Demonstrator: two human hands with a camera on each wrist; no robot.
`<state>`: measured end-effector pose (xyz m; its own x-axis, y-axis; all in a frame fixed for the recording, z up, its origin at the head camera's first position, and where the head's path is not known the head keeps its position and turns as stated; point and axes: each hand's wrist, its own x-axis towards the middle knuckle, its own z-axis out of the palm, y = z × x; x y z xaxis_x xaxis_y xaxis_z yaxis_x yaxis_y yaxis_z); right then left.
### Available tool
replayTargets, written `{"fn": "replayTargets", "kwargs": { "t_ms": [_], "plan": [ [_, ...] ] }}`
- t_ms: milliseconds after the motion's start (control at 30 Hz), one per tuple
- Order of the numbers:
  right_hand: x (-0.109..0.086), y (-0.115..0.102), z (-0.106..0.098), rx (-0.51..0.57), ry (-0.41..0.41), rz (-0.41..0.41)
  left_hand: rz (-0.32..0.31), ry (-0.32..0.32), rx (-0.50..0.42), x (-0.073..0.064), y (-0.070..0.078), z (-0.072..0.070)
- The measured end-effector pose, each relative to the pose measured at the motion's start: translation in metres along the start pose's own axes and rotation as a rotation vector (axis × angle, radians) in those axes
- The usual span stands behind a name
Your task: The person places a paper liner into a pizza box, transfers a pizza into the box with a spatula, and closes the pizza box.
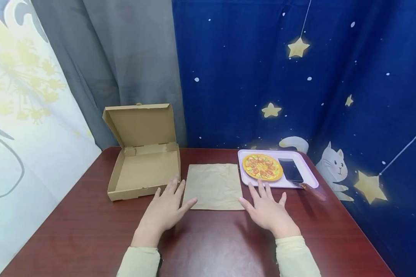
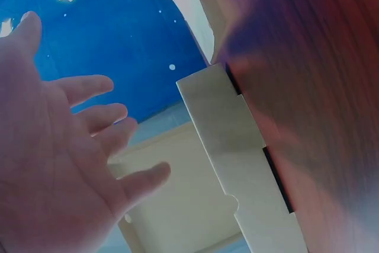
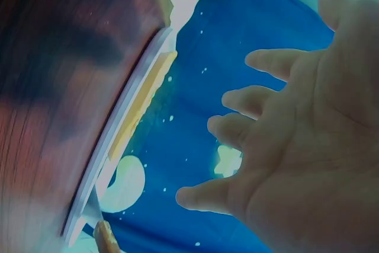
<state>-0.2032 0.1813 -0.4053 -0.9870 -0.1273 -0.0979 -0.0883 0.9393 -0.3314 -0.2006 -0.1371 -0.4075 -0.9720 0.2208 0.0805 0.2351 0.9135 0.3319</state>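
My left hand is spread with straight fingers above the table, between the pizza box and the brown paper sheet. The cardboard pizza box stands at the left with its lid raised and its inside bare. My right hand, fingers also spread, hovers near the sheet's right corner. Beyond it a lilac tray carries a toy pizza and a dark flat rectangle. A utensil with a brown handle leans over the tray's front edge. Both palms hold nothing in the wrist views.
The dark red wooden table reaches to the curtains behind it. A grey curtain and a blue star-printed curtain hang at the back. At the left is a pale curtain with yellow flowers.
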Motion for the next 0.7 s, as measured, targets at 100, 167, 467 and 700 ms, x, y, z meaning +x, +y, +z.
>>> {"fn": "replayTargets", "kwargs": {
  "t_ms": [100, 167, 467, 700],
  "plan": [
    [0.002, -0.004, 0.005, -0.022, -0.004, -0.024, 0.009, -0.012, 0.004, -0.001, 0.002, 0.001],
    [0.003, -0.006, 0.008, -0.034, -0.005, -0.04, 0.001, -0.03, 0.002, -0.001, 0.003, 0.003],
    [0.004, -0.017, 0.015, -0.06, -0.057, -0.066, -0.059, -0.098, 0.034, -0.001, 0.003, 0.013],
    [0.006, -0.023, 0.02, -0.093, -0.12, -0.056, -0.056, -0.065, -0.008, 0.006, -0.006, 0.02]
  ]
}}
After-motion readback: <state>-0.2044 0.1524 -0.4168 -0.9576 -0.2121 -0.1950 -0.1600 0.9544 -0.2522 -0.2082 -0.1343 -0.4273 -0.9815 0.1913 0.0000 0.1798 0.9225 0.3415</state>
